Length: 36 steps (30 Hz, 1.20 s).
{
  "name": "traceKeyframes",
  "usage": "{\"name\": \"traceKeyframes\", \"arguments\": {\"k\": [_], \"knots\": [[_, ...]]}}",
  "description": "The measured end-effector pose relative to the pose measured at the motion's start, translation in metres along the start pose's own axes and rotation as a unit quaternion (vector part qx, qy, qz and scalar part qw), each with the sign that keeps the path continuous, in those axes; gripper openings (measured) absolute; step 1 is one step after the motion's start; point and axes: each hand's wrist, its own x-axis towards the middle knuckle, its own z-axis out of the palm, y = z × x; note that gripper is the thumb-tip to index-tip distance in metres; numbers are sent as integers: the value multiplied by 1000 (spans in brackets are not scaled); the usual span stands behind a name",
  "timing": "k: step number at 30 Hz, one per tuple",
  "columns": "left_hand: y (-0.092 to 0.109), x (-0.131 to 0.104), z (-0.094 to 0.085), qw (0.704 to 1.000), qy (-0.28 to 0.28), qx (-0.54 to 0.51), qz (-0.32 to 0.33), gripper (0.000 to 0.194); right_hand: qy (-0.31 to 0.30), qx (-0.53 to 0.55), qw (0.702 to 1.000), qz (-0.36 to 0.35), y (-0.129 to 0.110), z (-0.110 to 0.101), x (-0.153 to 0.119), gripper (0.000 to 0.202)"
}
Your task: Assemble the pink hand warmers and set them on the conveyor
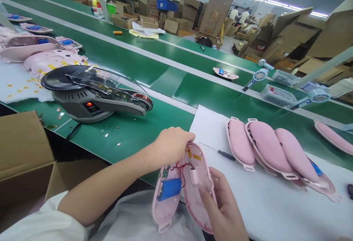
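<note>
In front of me a pink plastic casing lies opened into two halves, joined by thin red and dark wires [181,166]. The left half [167,211] holds a blue battery pack [169,189] and a bit of green circuit board. My left hand [173,146] is closed over the top end of the casing; its fingertips are partly hidden. Strips of yellow tape [196,157] stick inside the right half [202,206] near that end. My right hand [220,204] grips the right half's outer edge, thumb inside, fingers behind. A thin screwdriver [226,155] lies on the white sheet nearby.
Several closed pink casings [270,147] rest on the white sheet [275,211] to the right. A grey tape dispenser [93,97] with a red light stands left, beside more pink shells [52,59]. An open cardboard box [26,145] is at lower left. Handheld fans [260,74] stand further back.
</note>
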Motion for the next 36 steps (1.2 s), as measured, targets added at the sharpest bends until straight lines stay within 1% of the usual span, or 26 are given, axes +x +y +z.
{"name": "traceKeyframes", "arguments": {"k": [2, 6, 10, 13, 15, 16, 17, 18, 19, 20, 22, 23, 24, 25, 28, 30, 32, 34, 36], "knots": [[1, -1, -1, 1000, -5, -3, 3, 24, 0, -17, 1000, -8, 0, 2, -3, 40], [4, -3, -3, 1000, -16, -8, -7, 29, -20, -43, 999, -12, 3, 6, -9, 41], [10, -6, -6, 999, -26, -16, -14, 33, -12, -61, 998, -12, 4, 10, -14, 44], [10, -10, -9, 999, -26, -37, -8, 34, -26, -63, 998, 4, 2, 11, -14, 49], [7, -15, -11, 998, -24, -54, 2, 41, -37, -54, 998, 18, 1, 11, -14, 52], [4, -17, -12, 997, -24, -69, 5, 47, -39, -49, 998, 21, 0, 11, -13, 53], [1, -19, -13, 994, -24, -110, 2, 53, -38, -43, 998, 21, 0, 11, -14, 53], [-4, -20, -14, 985, -23, -174, -5, 56, -34, -36, 999, 20, -1, 12, -14, 53], [-9, -21, -14, 968, -23, -248, -15, 56, -29, -28, 999, 19, -1, 13, -14, 52], [-14, -21, -14, 945, -22, -325, -25, 51, -21, -20, 999, 21, -1, 14, -15, 52], [-23, -20, -11, 894, -25, -446, -36, 34, -3, -6, 1000, 27, 0, 17, -17, 50], [-27, -20, -8, 876, -28, -480, -37, 27, 3, 0, 1000, 29, 1, 19, -17, 50], [-29, -20, -4, 859, -31, -509, -37, 25, 6, 7, 1000, 28, 2, 20, -17, 50], [-29, -21, 1, 836, -32, -546, -42, 25, 5, 14, 1000, 25, 3, 21, -17, 50], [-22, -24, 19, 747, -15, -661, -69, 30, -12, 23, 1000, 14, 5, 25, -16, 49], [-13, -26, 29, 686, 4, -720, -105, 30, -27, 23, 999, 35, 5, 27, -15, 47], [-5, -27, 35, 638, 26, -756, -143, 26, -48, 36, 996, 63, 6, 31, -15, 48], [0, -26, 37, 608, 48, -773, -172, 23, -69, 67, 993, 66, 8, 36, -17, 49], [4, -26, 37, 591, 64, -781, -190, 22, -94, 103, 989, 46, 13, 42, -18, 51]]}}
